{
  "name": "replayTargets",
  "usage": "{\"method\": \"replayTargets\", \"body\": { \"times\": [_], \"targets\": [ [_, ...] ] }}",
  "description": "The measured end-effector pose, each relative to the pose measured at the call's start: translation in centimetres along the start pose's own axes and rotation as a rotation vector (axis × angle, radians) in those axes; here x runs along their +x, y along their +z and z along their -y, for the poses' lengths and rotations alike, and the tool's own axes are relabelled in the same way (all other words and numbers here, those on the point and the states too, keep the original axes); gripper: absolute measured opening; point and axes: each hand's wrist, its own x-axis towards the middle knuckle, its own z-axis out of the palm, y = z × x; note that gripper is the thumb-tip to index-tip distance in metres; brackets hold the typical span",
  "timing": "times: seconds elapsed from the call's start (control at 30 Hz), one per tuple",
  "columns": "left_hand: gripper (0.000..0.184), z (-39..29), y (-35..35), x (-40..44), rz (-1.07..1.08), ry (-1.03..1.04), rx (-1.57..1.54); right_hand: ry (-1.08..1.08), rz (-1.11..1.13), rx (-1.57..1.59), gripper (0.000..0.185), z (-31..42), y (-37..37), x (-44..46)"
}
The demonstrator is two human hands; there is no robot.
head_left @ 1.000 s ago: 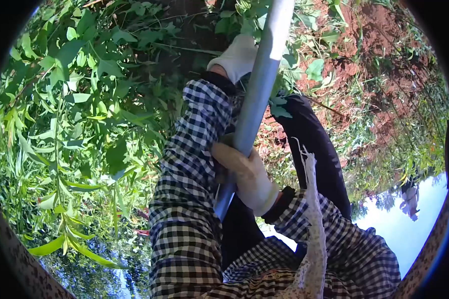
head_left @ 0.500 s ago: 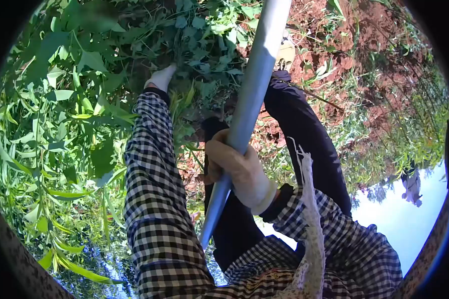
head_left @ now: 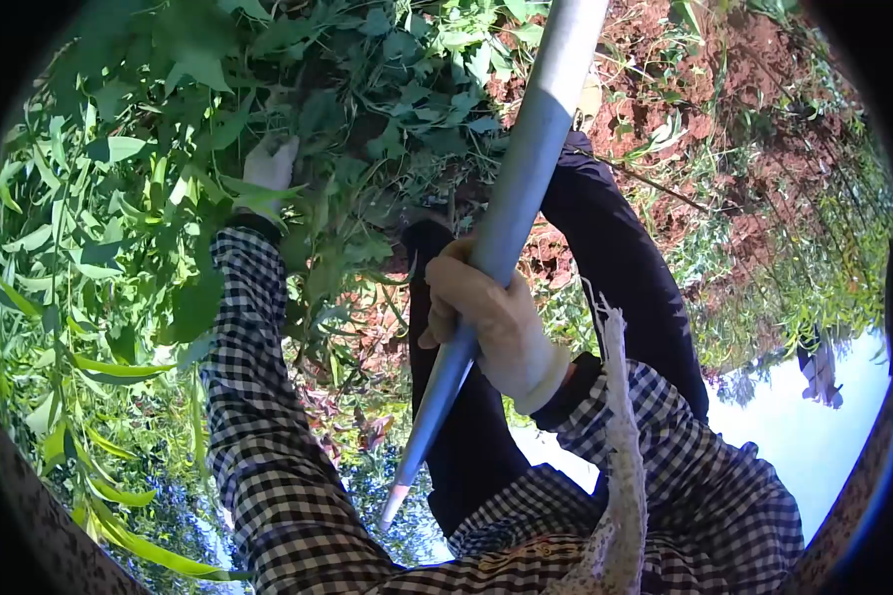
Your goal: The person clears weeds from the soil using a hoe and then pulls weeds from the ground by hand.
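My right hand, in a pale glove, is closed around a grey metal pole. The pole slants from the top edge down to the lower left, where its narrow end is pinkish. My left hand, also in a light glove, reaches into the green leafy vines at the upper left. Leaves cover part of its wrist, and its fingers are too unclear to show whether they hold anything. Both arms wear black-and-white checked sleeves.
My legs in black trousers straddle the ground below the pole. Reddish soil with scattered weeds lies at the upper right. Tall leaves crowd the left side. A frayed whitish cord hangs close to the camera.
My left hand has moved left and slightly down among the leaves. My right hand and the pole have shifted a little to the right, with the pole's lower tip now showing.
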Motion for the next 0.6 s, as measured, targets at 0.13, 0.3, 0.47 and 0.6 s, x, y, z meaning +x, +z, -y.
{"method": "replayTargets", "body": {
  "times": [0.13,0.3,0.47,0.6],
  "targets": [
    [0.035,2.3,-1.0,0.1,-0.336,-0.189,-0.628,0.019,0.011,-0.041,0.026,0.2,-0.2,0.1],
    [0.036,3.0,1.7,-1.0,-0.192,0.008,0.514,0.047,0.030,-0.056,0.026,0.0,-0.7,0.1],
    [0.035,7.2,10.6,-4.7,0.033,0.126,0.156,0.033,0.017,-0.064,0.029,-0.1,-0.7,0.0],
    [0.034,6.3,13.3,-7.1,0.088,0.121,0.159,0.002,0.033,-0.053,0.035,-0.6,-1.3,0.1]
  ]
}}
